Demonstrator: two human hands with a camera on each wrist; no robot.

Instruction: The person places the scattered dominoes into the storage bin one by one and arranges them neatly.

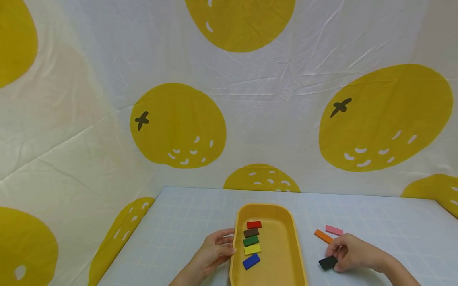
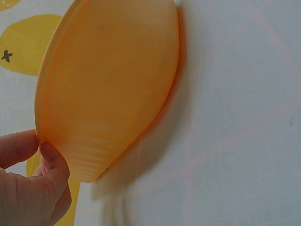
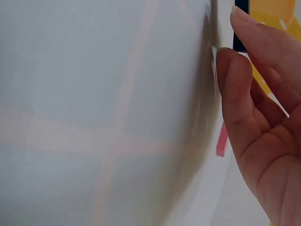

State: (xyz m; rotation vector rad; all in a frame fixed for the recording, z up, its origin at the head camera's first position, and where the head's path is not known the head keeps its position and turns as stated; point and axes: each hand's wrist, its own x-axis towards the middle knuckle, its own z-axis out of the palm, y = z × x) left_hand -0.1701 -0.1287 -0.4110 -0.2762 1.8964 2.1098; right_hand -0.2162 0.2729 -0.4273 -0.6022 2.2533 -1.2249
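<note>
My left hand [image 1: 214,253] pinches the left rim of a yellow-orange plastic tray [image 1: 274,254] between thumb and fingers; the left wrist view shows the tray's outer wall [image 2: 113,80] close up. To the right of the tray, my right hand [image 1: 354,252] holds one end of a flat black block [image 1: 327,263] between thumb and fingers, low over the table. In the right wrist view only part of the black block [image 3: 240,40] shows past the fingertips. Just beyond that hand lie an orange block [image 1: 323,236] and a pink block [image 1: 334,230].
Along the tray's left half, a column of flat blocks runs from far to near: red [image 1: 254,225], brown [image 1: 251,232], green [image 1: 251,240], yellow [image 1: 252,249] and blue [image 1: 251,261]. A pale checked cloth [image 1: 193,214] covers the table. Fruit-printed sheets [image 1: 264,131] hang behind and at left.
</note>
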